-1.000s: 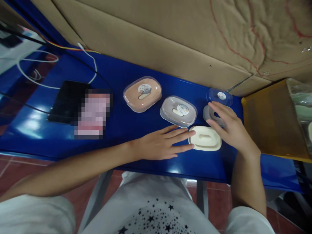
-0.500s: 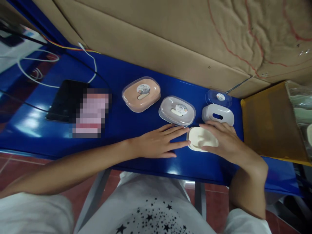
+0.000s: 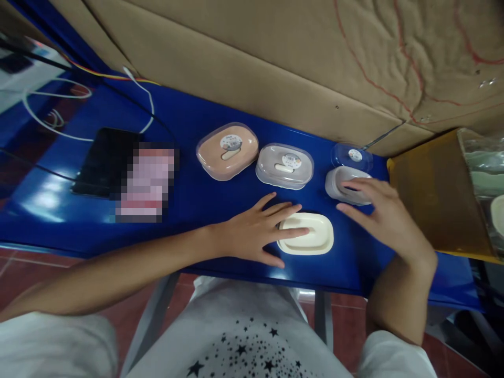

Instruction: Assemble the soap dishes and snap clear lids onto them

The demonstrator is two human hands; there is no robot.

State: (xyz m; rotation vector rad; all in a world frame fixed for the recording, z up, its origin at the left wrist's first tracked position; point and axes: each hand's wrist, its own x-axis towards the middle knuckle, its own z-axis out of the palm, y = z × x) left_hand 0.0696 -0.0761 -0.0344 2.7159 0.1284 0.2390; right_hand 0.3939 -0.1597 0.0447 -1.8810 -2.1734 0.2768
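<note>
A shallow cream tray (image 3: 311, 247) with a raised rim lies flat near the table's front edge. My left hand (image 3: 262, 228) is spread, its fingers reaching over the tray's left part. Further right, my right hand (image 3: 381, 212) is at the pale grey plastic box (image 3: 334, 184), thumb and forefinger apart around its near right side; whether they touch it I cannot tell. Behind that box sits a clear lid (image 3: 340, 155) with a round sticker. A lidded grey box (image 3: 270, 165) stands beyond the tray, and a lidded peach box (image 3: 212, 157) is to its left.
The blue table (image 3: 185, 210) backs onto a cardboard wall (image 3: 252, 68). At the right stands an open carton (image 3: 429, 194) holding wrapped pale pieces. A black device (image 3: 100, 163), a phone-like thing with a blurred screen (image 3: 147, 181) and a white cable (image 3: 151, 105) occupy the left.
The cream tray has moved left, under my left fingers, and my right hand has left it for the pale grey box. The lidded grey box has shifted slightly back.
</note>
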